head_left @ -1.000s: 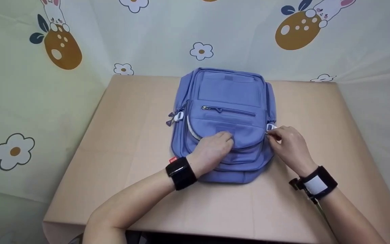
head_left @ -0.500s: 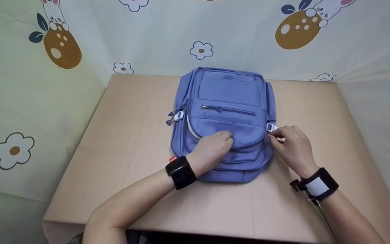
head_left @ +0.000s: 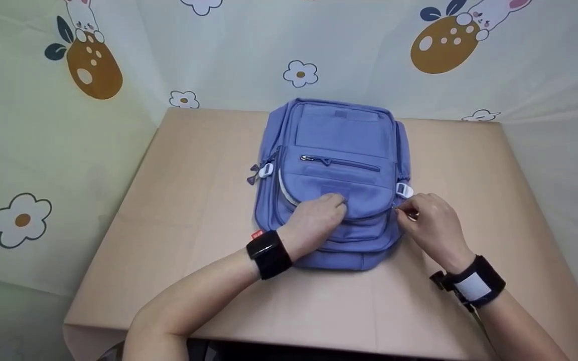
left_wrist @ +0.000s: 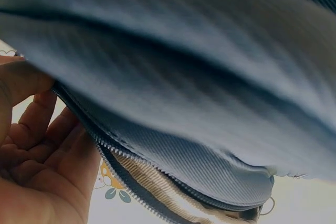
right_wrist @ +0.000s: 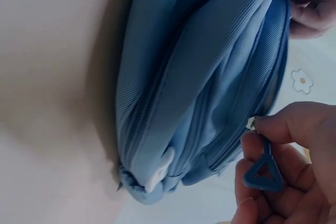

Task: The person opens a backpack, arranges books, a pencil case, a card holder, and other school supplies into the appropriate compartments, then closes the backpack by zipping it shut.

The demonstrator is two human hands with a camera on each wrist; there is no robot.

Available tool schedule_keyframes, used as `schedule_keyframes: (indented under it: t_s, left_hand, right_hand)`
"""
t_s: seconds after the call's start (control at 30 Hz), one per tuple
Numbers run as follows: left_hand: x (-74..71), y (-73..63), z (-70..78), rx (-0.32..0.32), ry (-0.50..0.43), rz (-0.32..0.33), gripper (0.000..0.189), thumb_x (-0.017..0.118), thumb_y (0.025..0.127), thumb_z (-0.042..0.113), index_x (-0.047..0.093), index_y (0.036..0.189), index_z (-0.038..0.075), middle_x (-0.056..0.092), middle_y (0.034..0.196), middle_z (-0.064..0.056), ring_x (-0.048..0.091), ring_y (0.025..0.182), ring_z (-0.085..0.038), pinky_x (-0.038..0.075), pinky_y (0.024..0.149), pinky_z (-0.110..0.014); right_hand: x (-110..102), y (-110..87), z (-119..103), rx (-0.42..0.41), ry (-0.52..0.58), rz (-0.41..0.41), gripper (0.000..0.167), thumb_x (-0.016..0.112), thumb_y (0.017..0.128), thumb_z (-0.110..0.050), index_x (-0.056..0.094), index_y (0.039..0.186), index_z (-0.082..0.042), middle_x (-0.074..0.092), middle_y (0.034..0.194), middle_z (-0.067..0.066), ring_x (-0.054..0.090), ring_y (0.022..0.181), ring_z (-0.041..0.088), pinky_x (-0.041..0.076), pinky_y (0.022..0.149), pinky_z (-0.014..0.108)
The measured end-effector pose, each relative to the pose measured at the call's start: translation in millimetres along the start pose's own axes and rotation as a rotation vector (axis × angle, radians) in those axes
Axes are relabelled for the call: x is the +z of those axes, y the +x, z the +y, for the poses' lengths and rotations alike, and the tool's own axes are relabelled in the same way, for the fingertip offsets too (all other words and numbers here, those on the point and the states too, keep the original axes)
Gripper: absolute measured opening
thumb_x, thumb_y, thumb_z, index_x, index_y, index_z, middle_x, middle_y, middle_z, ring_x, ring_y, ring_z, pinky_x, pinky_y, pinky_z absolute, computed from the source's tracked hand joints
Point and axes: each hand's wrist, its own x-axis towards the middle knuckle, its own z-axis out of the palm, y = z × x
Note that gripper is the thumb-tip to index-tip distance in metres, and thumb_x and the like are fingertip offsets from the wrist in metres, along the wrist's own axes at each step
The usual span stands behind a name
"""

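A blue backpack [head_left: 341, 135] lies on its back on the table, front pockets facing up. My left hand [head_left: 316, 223] holds the lower edge of its front pocket [head_left: 364, 198]. In the left wrist view, thumb and fingers pinch that edge beside an open zipper [left_wrist: 136, 156], with a light lining [left_wrist: 152, 179] showing in the gap. On the pocket's right side, my right hand [head_left: 432, 223] pinches a zipper slider between thumb and index finger. From it hangs a blue triangular zipper pull [right_wrist: 263, 185] against the curled fingers, as the right wrist view shows.
White strap buckles sit on both sides of the bag, a left buckle [head_left: 266, 170] and a right buckle [head_left: 404, 190]. A second, short zipper [head_left: 341, 163] crosses the upper front. Beige covering spreads over the table [head_left: 208, 175]; a printed curtain [head_left: 239, 45] stands behind it.
My right hand has shifted slightly down along the pocket's right side with the zipper slider, baring more of the right buckle. The left hand keeps its place on the pocket edge.
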Motion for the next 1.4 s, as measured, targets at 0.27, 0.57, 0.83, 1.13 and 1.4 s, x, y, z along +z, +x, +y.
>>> schedule_keyframes:
  t_s: [0.27, 0.57, 0.83, 1.13, 1.4]
  left_hand:
    - [-0.1, 0.5, 0.9, -0.005, 0.013, 0.007, 0.017, 0.063, 0.092, 0.000, 0.070, 0.105, 0.007, 0.066, 0.116, -0.005, 0.065, 0.104, -0.021, 0.059, 0.075, -0.032]
    - [0.5, -0.2, 0.2, 0.003, 0.012, 0.022, 0.018, 0.062, 0.092, 0.000, 0.071, 0.106, 0.006, 0.066, 0.118, -0.006, 0.065, 0.107, -0.022, 0.059, 0.078, -0.033]
    - [-6.1, -8.6, -4.3, 0.020, 0.029, -0.009, 0.021, 0.063, 0.092, -0.001, 0.071, 0.111, 0.006, 0.065, 0.126, -0.008, 0.062, 0.114, -0.024, 0.060, 0.078, -0.034]
    - [-12.5, -36.2, -35.4, 0.043, 0.051, 0.145, 0.013, 0.064, 0.096, 0.005, 0.072, 0.106, 0.004, 0.070, 0.114, -0.007, 0.066, 0.102, -0.023, 0.058, 0.080, -0.032]
    - [-6.4, -50.3, -62.6, 0.040, -0.002, 0.245, 0.009, 0.065, 0.096, 0.004, 0.073, 0.094, 0.008, 0.072, 0.105, -0.004, 0.068, 0.096, -0.021, 0.058, 0.078, -0.032]
  right_hand:
    - [-0.3, -7.0, -19.0, -0.036, 0.002, -0.056, 0.012, 0.079, 0.079, -0.004, 0.070, 0.082, -0.011, 0.064, 0.075, -0.003, 0.053, 0.070, 0.014, 0.042, 0.062, 0.033]
    - [4.9, -7.8, -33.8, -0.052, 0.054, -0.095, 0.008, 0.078, 0.083, -0.005, 0.072, 0.086, -0.010, 0.068, 0.081, -0.001, 0.060, 0.077, 0.016, 0.049, 0.070, 0.036]
    - [5.4, -8.8, -32.0, -0.023, 0.050, -0.097, 0.009, 0.081, 0.084, -0.006, 0.074, 0.089, -0.010, 0.070, 0.084, 0.000, 0.062, 0.079, 0.017, 0.050, 0.071, 0.037]
    - [3.4, -9.1, -30.6, -0.019, 0.033, -0.065, 0.009, 0.083, 0.085, -0.010, 0.074, 0.086, -0.012, 0.069, 0.081, -0.004, 0.058, 0.074, 0.014, 0.046, 0.065, 0.033]
    - [3.7, -9.3, -30.0, -0.011, 0.020, -0.055, 0.014, 0.083, 0.084, -0.012, 0.070, 0.080, -0.014, 0.064, 0.075, -0.006, 0.052, 0.069, 0.012, 0.042, 0.062, 0.033]
